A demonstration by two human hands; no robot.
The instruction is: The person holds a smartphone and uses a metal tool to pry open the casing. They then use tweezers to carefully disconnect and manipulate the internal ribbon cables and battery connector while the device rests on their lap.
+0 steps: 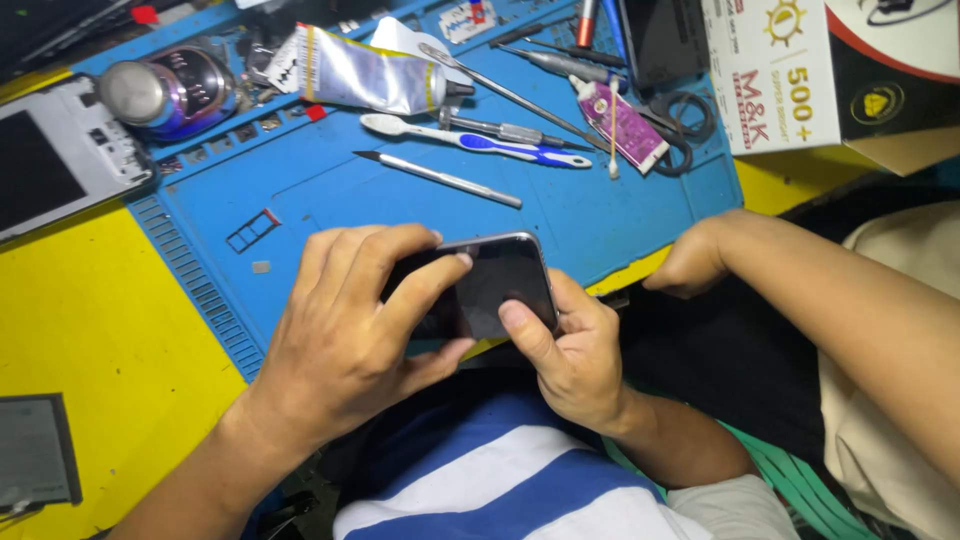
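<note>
head view, looking steeply down, close over blue mat [620,215]

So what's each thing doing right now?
Phone: screen dark, held in both hands.
Left hand: gripping the phone, finger on the screen.
Right hand: gripping the phone, thumb on the screen.
Glue tube: capped, lying flat.
Toothbrush: lying on the mat.
Box: flap open.

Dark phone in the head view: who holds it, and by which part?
Both hands hold the dark phone: the left hand wraps its left side, fingers on the screen; the right hand grips the lower right edge, thumb on the glass.
</note>
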